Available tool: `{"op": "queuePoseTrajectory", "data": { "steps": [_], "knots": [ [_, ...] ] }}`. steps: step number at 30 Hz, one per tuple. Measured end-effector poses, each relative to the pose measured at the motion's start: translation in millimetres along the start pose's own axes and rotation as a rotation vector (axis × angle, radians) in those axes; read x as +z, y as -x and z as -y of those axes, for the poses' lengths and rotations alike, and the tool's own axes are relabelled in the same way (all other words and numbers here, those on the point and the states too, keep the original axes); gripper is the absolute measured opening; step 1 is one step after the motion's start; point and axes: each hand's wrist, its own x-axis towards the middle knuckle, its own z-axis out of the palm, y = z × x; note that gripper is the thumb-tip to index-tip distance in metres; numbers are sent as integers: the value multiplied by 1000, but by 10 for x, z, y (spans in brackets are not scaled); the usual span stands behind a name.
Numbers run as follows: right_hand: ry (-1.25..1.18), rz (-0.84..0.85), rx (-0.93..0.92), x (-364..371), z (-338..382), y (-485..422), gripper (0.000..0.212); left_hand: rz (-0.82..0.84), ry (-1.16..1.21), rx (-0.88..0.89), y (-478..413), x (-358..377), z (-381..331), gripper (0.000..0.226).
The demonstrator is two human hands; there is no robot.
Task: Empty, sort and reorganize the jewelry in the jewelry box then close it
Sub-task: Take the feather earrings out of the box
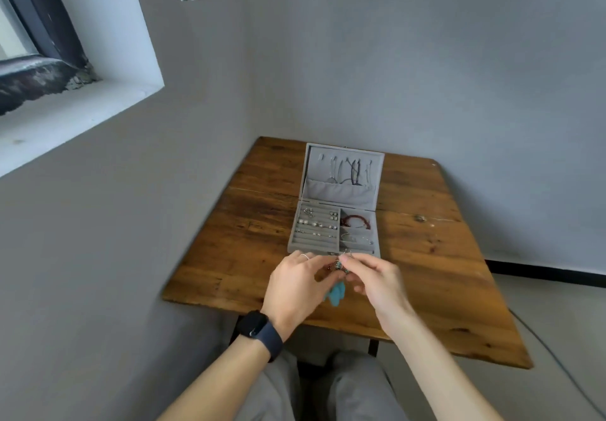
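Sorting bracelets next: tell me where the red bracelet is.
In the head view the red bracelet lies in the box's far right compartment, just below the open lid and right of the ring rows.

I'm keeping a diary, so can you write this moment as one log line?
jewelry box: open on table | left hand: pinches turquoise jewelry | right hand: pinches same piece
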Motion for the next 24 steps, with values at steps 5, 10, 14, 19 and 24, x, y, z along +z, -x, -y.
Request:
{"op": "queuePoseTrajectory", "data": {
  "steps": [5, 10, 14, 19, 24],
  "knots": [
    [29, 7, -3, -47, -59, 142, 15, 84, -90, 14, 129, -31, -126, 40],
    [11, 65, -19, -91, -85, 200, 22, 174, 398, -328, 98, -104, -188, 25],
    [-18, 29, 18, -110, -149, 177, 20, 242, 743, -610, 114, -138, -148, 21],
    [-29, 17, 40, -137, -213, 138, 14, 324, 957, -760, 127, -228, -91, 21],
    [-10, 53, 19, -145, -210, 144, 16, 316, 933, -775, 129, -295, 21, 17]
  ]
}}
